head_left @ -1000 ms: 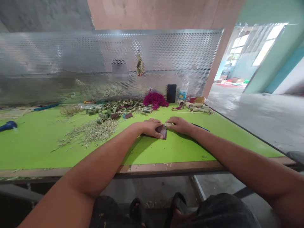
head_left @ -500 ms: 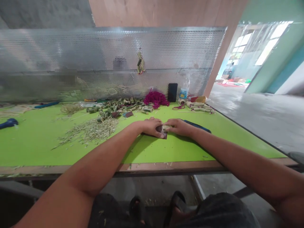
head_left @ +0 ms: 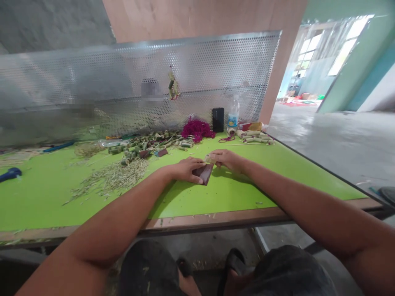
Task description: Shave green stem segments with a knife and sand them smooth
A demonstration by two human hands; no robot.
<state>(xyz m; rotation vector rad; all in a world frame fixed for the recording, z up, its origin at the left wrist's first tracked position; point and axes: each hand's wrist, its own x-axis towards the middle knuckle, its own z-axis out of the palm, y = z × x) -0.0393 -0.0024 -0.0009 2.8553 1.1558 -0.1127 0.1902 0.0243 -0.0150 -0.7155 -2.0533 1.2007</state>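
Close to the table's middle, my left hand (head_left: 185,169) grips a dark brown sheet that looks like sandpaper (head_left: 204,174), thumb on top and the sheet slightly raised at its right side. Just beside it, my right hand (head_left: 227,160) pinches a short pale bamboo piece (head_left: 207,158) between thumb and fingers. The bamboo piece is at the sheet's upper right edge; whether they touch I cannot tell. My left fingers partly cover the sheet.
Behind my hands lie a heap of cut bamboo pieces (head_left: 135,149), pale shavings (head_left: 115,176), magenta cord (head_left: 197,129), an upright black phone (head_left: 218,120) and a plastic bottle (head_left: 233,117). Assembled bamboo pieces (head_left: 256,137) lie at right. A bamboo figure (head_left: 173,85) hangs on the perforated panel (head_left: 210,70).
My right hand has drawn up and away from the sheet with the bamboo piece. More of the brown sheet shows. A dark blue object behind my right hand no longer shows. The view has tilted.
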